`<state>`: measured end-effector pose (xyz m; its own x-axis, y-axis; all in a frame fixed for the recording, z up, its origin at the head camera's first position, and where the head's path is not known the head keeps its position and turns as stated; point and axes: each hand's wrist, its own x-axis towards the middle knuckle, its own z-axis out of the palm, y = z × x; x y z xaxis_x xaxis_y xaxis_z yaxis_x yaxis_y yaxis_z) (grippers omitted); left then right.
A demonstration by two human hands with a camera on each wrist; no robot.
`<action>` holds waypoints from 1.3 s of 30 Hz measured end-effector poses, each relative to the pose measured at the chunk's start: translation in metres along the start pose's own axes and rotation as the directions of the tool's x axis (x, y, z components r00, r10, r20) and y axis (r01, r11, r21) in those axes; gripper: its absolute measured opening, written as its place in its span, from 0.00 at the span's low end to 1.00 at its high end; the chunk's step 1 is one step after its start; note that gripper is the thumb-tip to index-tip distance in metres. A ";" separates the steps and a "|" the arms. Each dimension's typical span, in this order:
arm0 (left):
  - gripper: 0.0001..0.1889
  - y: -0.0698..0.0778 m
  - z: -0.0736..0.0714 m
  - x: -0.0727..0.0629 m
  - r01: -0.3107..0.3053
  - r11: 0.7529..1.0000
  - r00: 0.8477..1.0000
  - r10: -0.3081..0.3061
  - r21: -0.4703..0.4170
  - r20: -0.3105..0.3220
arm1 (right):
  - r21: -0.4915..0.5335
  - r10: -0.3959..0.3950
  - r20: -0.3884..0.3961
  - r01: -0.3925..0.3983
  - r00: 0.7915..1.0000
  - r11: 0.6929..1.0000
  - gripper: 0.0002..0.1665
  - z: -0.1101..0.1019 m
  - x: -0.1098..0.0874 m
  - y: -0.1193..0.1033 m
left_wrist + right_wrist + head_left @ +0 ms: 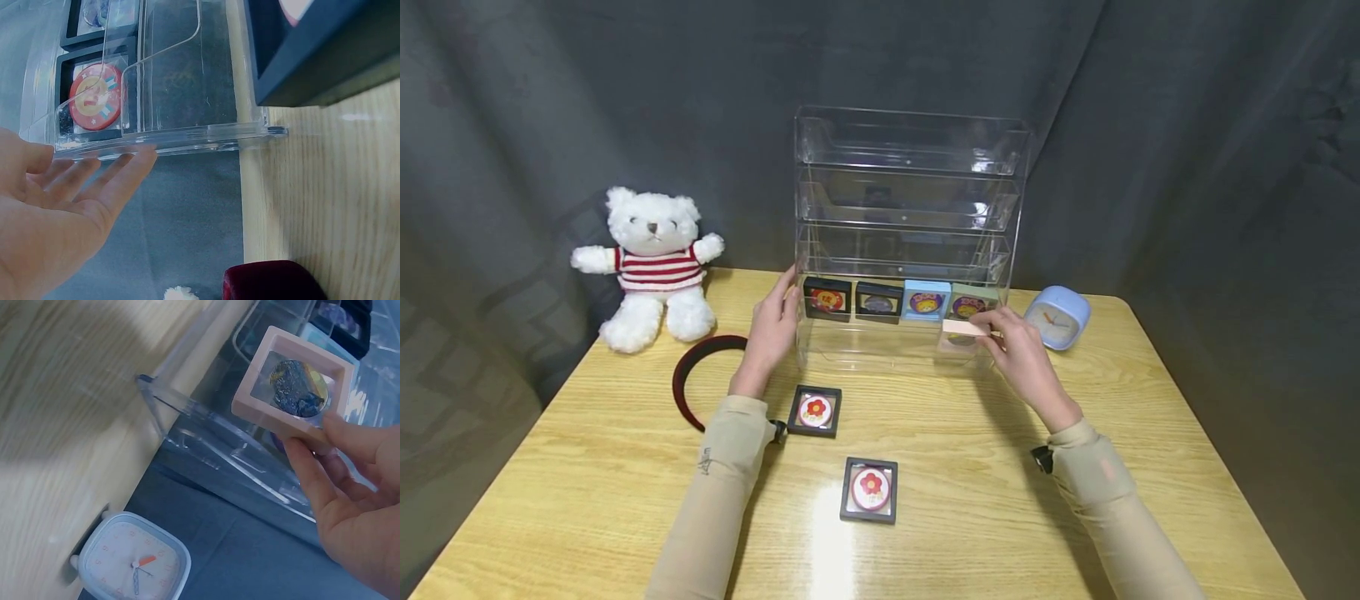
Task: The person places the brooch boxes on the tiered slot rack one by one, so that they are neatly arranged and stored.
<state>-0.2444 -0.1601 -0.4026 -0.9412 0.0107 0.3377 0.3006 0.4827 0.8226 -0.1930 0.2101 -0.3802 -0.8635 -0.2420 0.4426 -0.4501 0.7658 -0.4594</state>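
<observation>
A clear tiered display rack [910,221] stands near the table's back edge. My left hand [775,323] has its fingers extended along the rack's left side, fingertips right at the clear wall in the left wrist view. Between thumb and fingers, my right hand [1021,357] pinches a pink square frame [292,387] with a round badge inside, in front of the rack's lower right. On one lower tier sit two black framed badges [827,300], a light blue frame [927,300] and a pale green frame [974,300], partly covered by my right hand.
Two black frames with red-flower badges, one nearer [868,490] and one farther [815,411], lie on the wooden table [970,533]. A dark red headband [683,379] lies left of my left wrist. A white teddy bear [655,267] sits back left; a blue alarm clock [1057,318] stands right of the rack.
</observation>
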 end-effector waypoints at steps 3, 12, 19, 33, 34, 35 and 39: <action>0.26 0.000 0.001 0.000 0.006 1.000 1.000 -0.006 -0.001 0.003 | -0.009 -0.007 -0.006 0.007 1.000 1.000 0.14 0.002 -0.001 0.004; 0.26 0.000 0.000 -0.001 0.005 1.000 1.000 -0.005 0.009 0.000 | -0.051 -0.052 -0.006 0.052 0.999 0.997 0.14 0.008 -0.002 0.008; 0.26 0.001 -0.001 -0.001 0.011 1.000 1.000 -0.011 0.011 0.004 | -0.080 -0.076 0.023 0.078 0.997 0.994 0.14 0.012 -0.003 0.006; 0.26 0.001 0.000 0.001 0.001 1.000 1.000 -0.001 0.003 0.012 | -0.103 -0.097 0.041 0.101 0.994 0.990 0.12 0.016 -0.007 0.005; 0.26 0.001 0.000 0.000 0.000 1.000 1.000 0.000 0.006 0.009 | -0.105 -0.098 0.042 0.102 0.994 0.989 0.12 0.017 -0.007 0.004; 0.26 0.001 0.000 0.000 0.000 1.000 1.000 0.000 0.007 0.007 | -0.107 -0.098 0.044 0.102 0.994 0.989 0.12 0.018 -0.007 0.004; 0.26 0.001 0.000 0.000 0.005 1.000 1.000 -0.005 0.007 0.006 | -0.115 -0.095 0.060 0.101 0.994 0.988 0.13 0.020 -0.008 0.003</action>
<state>-0.2441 -0.1597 -0.4022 -0.9437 0.0137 0.3307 0.2948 0.4887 0.8211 -0.1918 0.2029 -0.4010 -0.8291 -0.3490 0.4368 -0.5059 0.8009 -0.3204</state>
